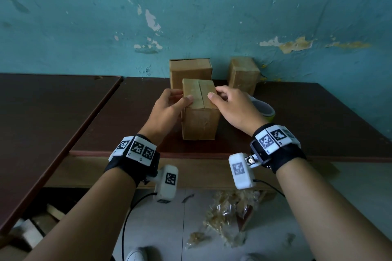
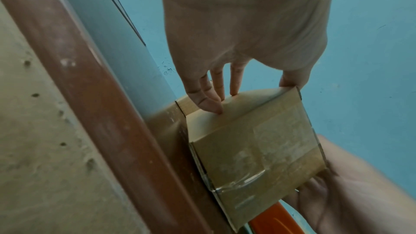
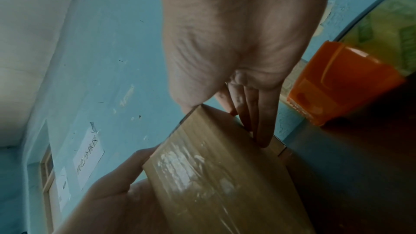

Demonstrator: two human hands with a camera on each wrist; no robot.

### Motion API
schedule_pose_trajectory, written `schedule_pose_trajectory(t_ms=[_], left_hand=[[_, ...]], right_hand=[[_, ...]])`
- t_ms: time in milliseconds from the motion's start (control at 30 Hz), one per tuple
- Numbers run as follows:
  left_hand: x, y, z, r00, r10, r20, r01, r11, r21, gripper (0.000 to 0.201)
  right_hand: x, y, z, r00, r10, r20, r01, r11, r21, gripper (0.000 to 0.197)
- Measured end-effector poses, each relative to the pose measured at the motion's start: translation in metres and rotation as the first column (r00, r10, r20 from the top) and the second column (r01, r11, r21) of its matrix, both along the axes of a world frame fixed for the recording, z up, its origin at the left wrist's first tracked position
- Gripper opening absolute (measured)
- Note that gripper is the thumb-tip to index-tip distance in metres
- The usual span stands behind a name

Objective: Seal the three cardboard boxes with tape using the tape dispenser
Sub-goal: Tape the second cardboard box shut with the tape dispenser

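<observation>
Gripping near box [image 1: 199, 110] w/ both hands: left hand [image 1: 167, 110] at 9 o'clock side, right hand [image 1: 232, 108] at 3, thumbs lying on top flaps. Standing upright on dark brown table [image 1: 307, 116], two more boxes [image 1: 191, 70] [image 1: 244, 74] at 12 by peeling teal wall [image 1: 191, 6]. Tape dispenser [image 1: 264, 110] sitting at 3. Plastic scraps [image 1: 229, 214] littering floor.
</observation>
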State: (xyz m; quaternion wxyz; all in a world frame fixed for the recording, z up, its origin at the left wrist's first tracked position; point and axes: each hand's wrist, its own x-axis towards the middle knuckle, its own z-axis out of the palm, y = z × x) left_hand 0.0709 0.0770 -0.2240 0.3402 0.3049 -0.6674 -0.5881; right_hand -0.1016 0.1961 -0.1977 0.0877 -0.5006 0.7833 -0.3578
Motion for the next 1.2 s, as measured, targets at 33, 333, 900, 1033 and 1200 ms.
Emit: schedule_pose_trajectory(t_ms=[33, 333, 900, 1033, 1200], left_hand=[[0.0, 0.0, -0.001, 1.0, -0.008, -0.004, 0.008, 1.0, 0.007, 0.046], [-0.003, -0.001, -0.009, 0.999, -0.045, -0.006, 0.046, 0.998, 0.043, 0.074], [-0.006, -0.007, -0.008, 0.997, 0.066, 0.033, -0.061, 0.989, -0.133, 0.082], [-0.007, -0.004, -0.008, 0.998, 0.052, 0.04, -0.046, 0.988, -0.147, 0.082], [-0.009, -0.002, -0.006, 0.999, 0.039, 0.036, -0.033, 0.986, -0.161, 0.079]], right_hand=[[0.001, 0.0, 0.0, 1.0, -0.004, -0.013, 0.004, 1.0, 0.005, 0.062], [0.0, -0.001, -0.003, 0.999, -0.03, 0.012, 0.031, 0.998, -0.057, 0.065], [-0.048, 0.017, -0.02, 0.821, -0.501, -0.273, 0.552, 0.82, 0.153, 0.047], [-0.049, 0.017, -0.025, 0.842, -0.51, -0.176, 0.538, 0.81, 0.232, 0.059], [-0.05, 0.016, -0.029, 0.857, -0.471, -0.208, 0.509, 0.838, 0.197, 0.049]])
